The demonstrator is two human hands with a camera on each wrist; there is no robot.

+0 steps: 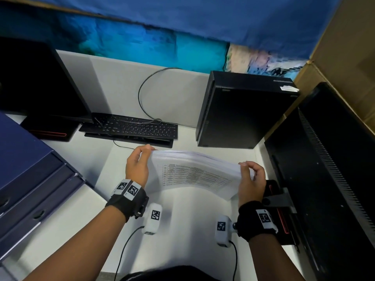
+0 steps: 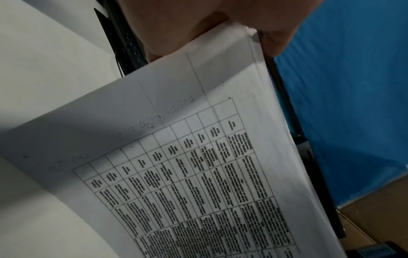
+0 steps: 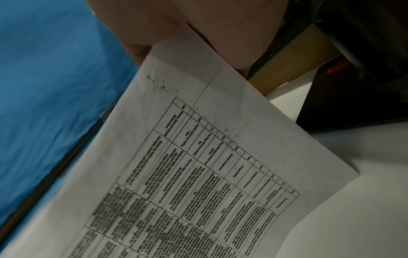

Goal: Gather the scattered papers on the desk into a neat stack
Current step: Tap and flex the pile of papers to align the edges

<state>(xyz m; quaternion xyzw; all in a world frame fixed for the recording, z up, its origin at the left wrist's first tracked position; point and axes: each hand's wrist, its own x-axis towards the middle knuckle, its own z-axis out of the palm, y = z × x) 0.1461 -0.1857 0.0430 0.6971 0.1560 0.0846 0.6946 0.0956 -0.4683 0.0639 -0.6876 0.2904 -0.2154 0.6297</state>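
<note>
Squaring step: thick white sheaf of printed table papers point(image 1: 192, 173) held between hands, upright above white tabletop point(image 1: 178, 220). Left hand point(image 1: 138, 163) and right hand point(image 1: 250, 179) each clamped on side edge. Next likely: tap bottom edge down, lay flat.

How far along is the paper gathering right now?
Gathered: the papers form one stack, and no loose sheets show on the desk. In hand: left hand and right hand grip its opposite ends, holding it upright. Left: square the edges and lay it flat.

The printed table on the papers point(image 2: 198, 174) is too blurred to read; no other text is legible.
</note>
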